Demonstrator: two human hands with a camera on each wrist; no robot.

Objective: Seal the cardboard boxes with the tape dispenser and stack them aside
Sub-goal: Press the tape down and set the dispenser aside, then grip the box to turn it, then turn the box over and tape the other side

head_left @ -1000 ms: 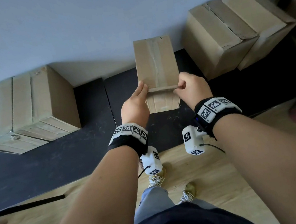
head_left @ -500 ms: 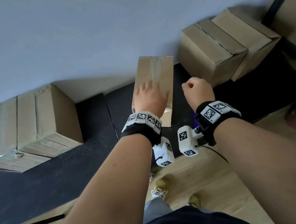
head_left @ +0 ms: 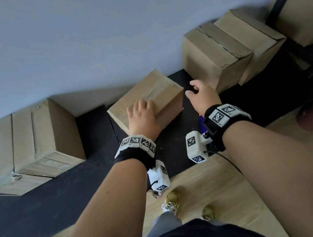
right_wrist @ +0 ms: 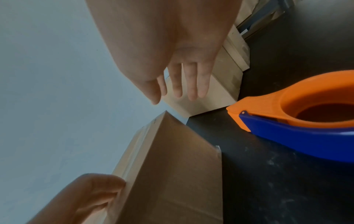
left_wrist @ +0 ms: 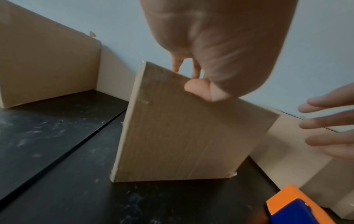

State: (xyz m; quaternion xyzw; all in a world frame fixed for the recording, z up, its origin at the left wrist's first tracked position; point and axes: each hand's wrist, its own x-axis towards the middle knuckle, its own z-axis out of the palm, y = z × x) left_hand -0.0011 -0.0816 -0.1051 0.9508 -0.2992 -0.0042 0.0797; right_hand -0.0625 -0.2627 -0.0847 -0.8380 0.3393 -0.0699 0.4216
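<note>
The small cardboard box sits on the black table near the wall, its long axis angled from near-left to far-right, a strip of tape along the top. The left hand rests on its near-left end, fingers over the top and thumb pressed on the near side. The right hand hovers just off the box's right end, fingers spread and straight, holding nothing, so it is the free one to close in. The orange and blue tape dispenser lies on the table below the right wrist. Counted: one box in hand, one big box at left, two boxes side by side at right, one dispenser
</note>
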